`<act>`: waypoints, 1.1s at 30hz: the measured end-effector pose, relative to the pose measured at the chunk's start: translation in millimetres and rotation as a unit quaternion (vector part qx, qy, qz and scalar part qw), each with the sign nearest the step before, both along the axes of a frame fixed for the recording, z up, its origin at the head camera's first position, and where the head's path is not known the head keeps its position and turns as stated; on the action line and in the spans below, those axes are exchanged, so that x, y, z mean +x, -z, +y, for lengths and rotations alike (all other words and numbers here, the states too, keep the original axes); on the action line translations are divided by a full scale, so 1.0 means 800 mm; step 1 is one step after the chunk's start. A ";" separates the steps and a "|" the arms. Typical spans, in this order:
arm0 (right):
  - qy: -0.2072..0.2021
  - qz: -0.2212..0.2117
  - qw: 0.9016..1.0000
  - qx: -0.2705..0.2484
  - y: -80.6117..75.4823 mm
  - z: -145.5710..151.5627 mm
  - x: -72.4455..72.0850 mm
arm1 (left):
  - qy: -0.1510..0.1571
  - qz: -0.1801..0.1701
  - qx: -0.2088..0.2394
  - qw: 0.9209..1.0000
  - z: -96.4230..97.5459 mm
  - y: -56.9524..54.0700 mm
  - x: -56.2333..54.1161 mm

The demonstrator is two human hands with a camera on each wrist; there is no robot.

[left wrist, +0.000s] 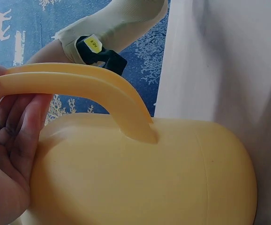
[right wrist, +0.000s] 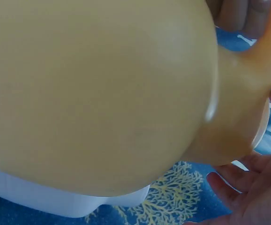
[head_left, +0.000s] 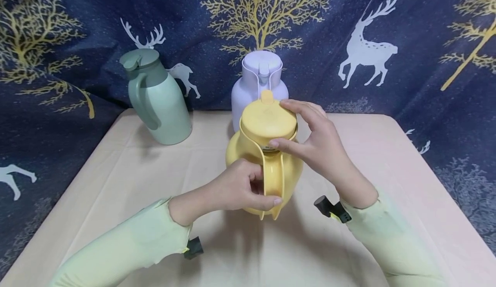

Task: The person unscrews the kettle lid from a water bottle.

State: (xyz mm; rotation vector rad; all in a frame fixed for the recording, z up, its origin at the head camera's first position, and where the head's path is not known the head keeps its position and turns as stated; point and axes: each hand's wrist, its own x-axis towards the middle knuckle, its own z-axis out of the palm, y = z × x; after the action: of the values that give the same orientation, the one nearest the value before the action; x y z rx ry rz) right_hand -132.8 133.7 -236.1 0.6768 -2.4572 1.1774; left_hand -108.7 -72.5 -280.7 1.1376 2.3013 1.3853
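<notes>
Curling round the handle (head_left: 273, 179) of a yellow vacuum jug (head_left: 293, 171), the left hand (head_left: 242, 186) lays its thumb across the grip — the right hand (head_left: 321, 143) pinches the round lid (head_left: 268, 121) at its edge. The jug is directly before a lavender jug (head_left: 244, 95), partly hiding it; a green jug (head_left: 167, 110) stands left on the cream tablecloth (head_left: 135, 175).

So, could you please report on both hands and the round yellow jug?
Left hand gripping curved handle of yellow jug; right hand at its round yellow lid. Pale lilac jug close behind, could hinder forward moves.
</notes>
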 end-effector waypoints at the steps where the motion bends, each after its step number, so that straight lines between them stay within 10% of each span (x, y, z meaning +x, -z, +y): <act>1: 0.001 0.004 1.000 -0.003 0.000 -0.001 -0.001 | 0.000 0.000 0.000 1.000 0.000 0.000 0.000; 15: -0.179 -0.075 0.979 -0.069 0.000 0.028 -0.047 | -0.007 -0.037 -0.007 0.999 -0.001 -0.006 0.002; 27: -0.362 -0.199 0.902 -0.125 0.010 0.041 -0.081 | -0.002 -0.024 -0.013 1.000 -0.001 -0.008 -0.001; 33: -0.282 -0.148 0.944 -0.081 0.014 0.034 -0.057 | -0.004 -0.034 0.000 0.999 0.000 -0.007 0.003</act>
State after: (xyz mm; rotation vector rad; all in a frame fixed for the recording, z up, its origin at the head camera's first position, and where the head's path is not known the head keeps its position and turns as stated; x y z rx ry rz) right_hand -178.2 161.2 -247.2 1.2932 -2.4281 1.7825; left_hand -106.6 -72.1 -274.7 1.0658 2.2609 1.4053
